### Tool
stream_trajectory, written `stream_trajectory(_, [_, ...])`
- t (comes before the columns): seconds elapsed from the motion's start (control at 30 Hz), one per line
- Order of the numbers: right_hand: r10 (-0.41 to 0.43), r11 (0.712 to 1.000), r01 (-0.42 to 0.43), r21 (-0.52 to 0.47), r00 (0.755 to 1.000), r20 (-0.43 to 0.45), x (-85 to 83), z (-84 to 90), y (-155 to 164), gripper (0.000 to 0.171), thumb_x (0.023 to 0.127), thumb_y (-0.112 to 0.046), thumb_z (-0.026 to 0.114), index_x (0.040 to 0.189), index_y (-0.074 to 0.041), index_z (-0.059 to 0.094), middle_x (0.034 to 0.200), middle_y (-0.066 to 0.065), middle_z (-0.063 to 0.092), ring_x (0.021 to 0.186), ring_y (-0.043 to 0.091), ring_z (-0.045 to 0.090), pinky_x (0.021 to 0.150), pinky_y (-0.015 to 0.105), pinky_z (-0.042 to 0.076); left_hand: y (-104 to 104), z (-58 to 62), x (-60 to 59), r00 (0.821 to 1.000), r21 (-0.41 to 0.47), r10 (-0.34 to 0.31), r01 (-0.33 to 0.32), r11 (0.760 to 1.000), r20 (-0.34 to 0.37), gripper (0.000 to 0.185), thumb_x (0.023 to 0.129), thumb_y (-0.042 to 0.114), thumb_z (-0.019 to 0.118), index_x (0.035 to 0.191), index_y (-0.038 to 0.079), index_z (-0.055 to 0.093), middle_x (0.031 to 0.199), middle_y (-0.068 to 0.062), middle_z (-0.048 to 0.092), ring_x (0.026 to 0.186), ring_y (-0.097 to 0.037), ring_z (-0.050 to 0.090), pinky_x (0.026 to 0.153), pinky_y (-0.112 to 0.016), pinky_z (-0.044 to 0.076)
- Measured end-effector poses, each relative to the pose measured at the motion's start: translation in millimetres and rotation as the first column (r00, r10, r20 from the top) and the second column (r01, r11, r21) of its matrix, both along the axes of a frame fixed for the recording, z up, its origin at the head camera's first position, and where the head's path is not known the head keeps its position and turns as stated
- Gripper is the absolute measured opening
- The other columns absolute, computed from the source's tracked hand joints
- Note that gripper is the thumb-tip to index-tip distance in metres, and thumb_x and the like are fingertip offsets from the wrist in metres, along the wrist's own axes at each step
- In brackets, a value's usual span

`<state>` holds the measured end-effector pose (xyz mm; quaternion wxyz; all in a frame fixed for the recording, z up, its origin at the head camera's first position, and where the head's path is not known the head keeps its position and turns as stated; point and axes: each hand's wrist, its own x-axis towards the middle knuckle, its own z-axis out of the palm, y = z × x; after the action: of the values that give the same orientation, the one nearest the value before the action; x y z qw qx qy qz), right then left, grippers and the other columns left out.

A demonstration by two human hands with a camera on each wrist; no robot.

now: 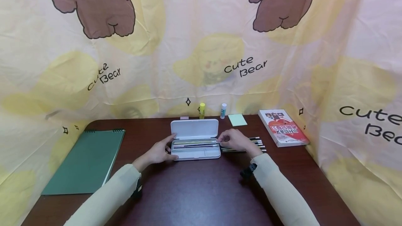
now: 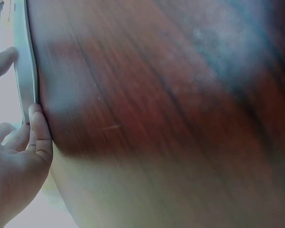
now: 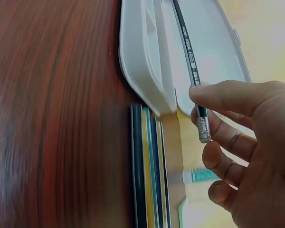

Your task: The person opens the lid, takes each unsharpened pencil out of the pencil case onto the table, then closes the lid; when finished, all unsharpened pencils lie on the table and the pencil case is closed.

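Note:
A white pencil case [image 1: 196, 154] lies with its lid up on the desk, several pencils in its rear part. My left hand [image 1: 159, 151] grips its left end, thumb at the front corner and a finger near the hinge. In the left wrist view, fingertips [image 2: 40, 123] touch the case's side [image 2: 26, 61]. Above the case's right end, my right hand [image 1: 235, 140] pinches a dark pencil [image 3: 187, 52] between thumb and fingers, near its silver end. The pencil's other end extends over the case. Beside the case, partly under my right hand, lie several more pencils [image 1: 260, 145].
A green spiral notebook [image 1: 86, 161] lies at the left. Behind the case are a yellow highlighter [image 1: 202, 111], a glue stick [image 1: 223, 111], green sticky notes [image 1: 237, 120] and a small pink block [image 1: 184, 118]. A book [image 1: 282, 127] lies back right. Printed curtain hangs around the desk.

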<state>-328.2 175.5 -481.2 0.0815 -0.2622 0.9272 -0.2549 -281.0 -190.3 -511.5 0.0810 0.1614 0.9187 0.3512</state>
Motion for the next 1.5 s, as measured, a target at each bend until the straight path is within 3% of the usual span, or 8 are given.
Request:
stream_trajectory(0.23, [-0.03, 1.0, 0.03, -0.008, 1.0, 0.008, 1.1, 2.2, 30, 0.009, 0.092, -0.018, 0.071, 0.099, -0.02, 0.077, 0.097, -0.008, 0.073, 0.093, 0.015, 0.061, 0.093, 0.044, 0.049, -1, 0.1, -0.8, 1.0, 0.013, -0.005, 0.005, 1.0, 0.001, 0.102, 0.076, 0.032, 0.087, 0.158, 0.015, 0.029, 0.143, -0.014, 0.055, 0.093, -0.016, 0.061, 0.078, -0.029, 0.049])
stream_trajectory(0.43, [-0.102, 0.995, 0.103, -0.008, 0.992, 0.073, 4.1, 3.8, 56, 0.012, 0.094, -0.019, 0.07, 0.104, -0.019, 0.076, 0.102, -0.005, 0.073, 0.098, 0.02, 0.058, 0.093, 0.045, 0.046, -1, 0.2, -0.1, 1.0, 0.013, -0.002, 0.002, 1.0, 0.002, 0.102, 0.076, 0.032, 0.087, 0.158, 0.015, 0.028, 0.143, -0.014, 0.054, 0.093, -0.016, 0.06, 0.078, -0.03, 0.049])
stream_trajectory(1.07, [-0.185, 0.982, 0.188, -0.013, 0.975, 0.126, 19.1, 2.1, 126, 0.014, 0.093, -0.017, 0.07, 0.106, -0.015, 0.075, 0.1, -0.001, 0.071, 0.095, 0.022, 0.057, 0.083, 0.037, 0.046, -1, -1.7, 0.9, 1.0, 0.013, 0.001, -0.001, 1.0, 0.011, 0.101, 0.077, 0.033, 0.087, 0.158, 0.015, 0.028, 0.142, -0.013, 0.055, 0.092, -0.015, 0.059, 0.078, -0.028, 0.049])
stream_trajectory(1.5, [-0.28, 0.96, 0.274, 0.058, 0.947, 0.156, 27.2, -9.1, 152, 0.014, 0.091, -0.021, 0.072, 0.105, -0.019, 0.075, 0.109, 0.002, 0.071, 0.099, 0.021, 0.057, 0.09, 0.046, 0.046, 0, 0.8, 0.5, 1.0, 0.0, 0.007, -0.007, 1.0, 0.021, 0.101, 0.077, 0.034, 0.086, 0.158, 0.017, 0.028, 0.144, -0.012, 0.054, 0.093, -0.015, 0.058, 0.08, -0.029, 0.048])
